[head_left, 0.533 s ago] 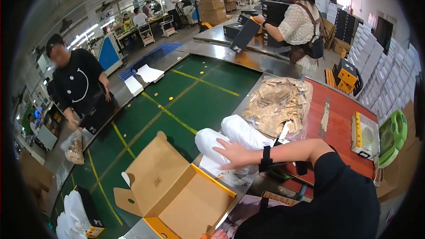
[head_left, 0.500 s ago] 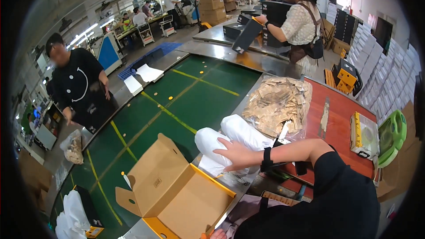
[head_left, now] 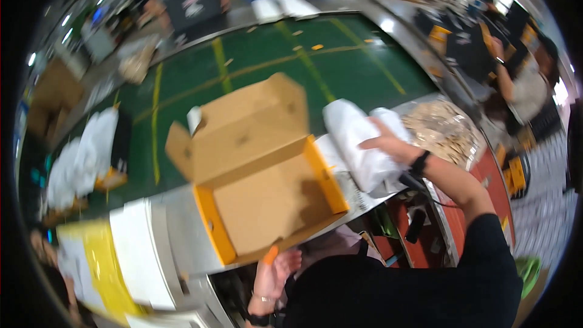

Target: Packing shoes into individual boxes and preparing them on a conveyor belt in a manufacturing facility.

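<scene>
Right grip (head_left: 388, 146): laid open on the white wrapped bundle (head_left: 358, 143), as half a second earlier.
Left grip (head_left: 276, 270): held open at the cardboard box (head_left: 261, 170) near edge.
Change: the box is now seen nearer, beside the bundle on the desk (head_left: 182, 237).

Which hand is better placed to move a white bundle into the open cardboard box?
Right. The right hand already rests on the white bundles beside the open cardboard box. The left hand is low at the box's near edge, away from the bundles.

Open brown cardboard box (head_left: 261, 188), yellow-edged, lid up. White soft packages (head_left: 358, 140) just right of box. More white packages (head_left: 85, 152) well left; yellow-white sheets (head_left: 115, 255) lower left.
</scene>
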A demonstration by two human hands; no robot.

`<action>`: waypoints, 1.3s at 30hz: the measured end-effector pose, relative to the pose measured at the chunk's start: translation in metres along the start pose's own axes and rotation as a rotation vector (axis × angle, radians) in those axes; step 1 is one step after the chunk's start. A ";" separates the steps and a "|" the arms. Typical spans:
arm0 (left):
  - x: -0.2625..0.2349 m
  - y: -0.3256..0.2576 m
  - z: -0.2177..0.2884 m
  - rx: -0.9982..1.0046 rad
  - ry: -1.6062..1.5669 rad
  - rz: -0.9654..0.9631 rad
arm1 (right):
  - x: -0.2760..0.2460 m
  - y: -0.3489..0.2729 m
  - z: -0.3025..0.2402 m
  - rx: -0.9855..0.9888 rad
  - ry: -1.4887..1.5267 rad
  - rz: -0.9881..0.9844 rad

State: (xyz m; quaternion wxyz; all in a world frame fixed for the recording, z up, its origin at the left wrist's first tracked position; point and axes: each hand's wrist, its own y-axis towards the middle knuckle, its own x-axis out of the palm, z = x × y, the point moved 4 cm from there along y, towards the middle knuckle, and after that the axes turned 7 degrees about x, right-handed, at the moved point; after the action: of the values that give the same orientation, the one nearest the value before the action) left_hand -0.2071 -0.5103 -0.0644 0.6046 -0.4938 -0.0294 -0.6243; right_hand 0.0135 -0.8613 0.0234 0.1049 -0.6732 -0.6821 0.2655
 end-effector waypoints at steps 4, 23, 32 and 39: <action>0.011 -0.003 0.007 0.050 0.112 -0.010 | 0.005 -0.063 -0.054 -0.163 0.064 -0.106; 0.016 -0.027 0.012 0.291 0.367 -0.109 | 0.218 -0.071 -0.027 -0.806 -1.239 -1.120; -0.060 -0.126 0.190 0.728 1.573 1.126 | 0.190 -0.100 -0.005 -0.586 -1.460 -0.598; -0.131 -0.140 0.225 0.223 1.892 1.300 | 0.188 -0.078 -0.013 -0.782 -1.216 -0.638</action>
State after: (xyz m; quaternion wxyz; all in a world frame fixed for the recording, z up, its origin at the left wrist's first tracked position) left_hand -0.2151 -0.2353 0.0434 0.6326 0.3059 0.6408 -0.3095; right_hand -0.0611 -0.6713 0.0330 -0.4596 -0.1701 -0.8237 0.2852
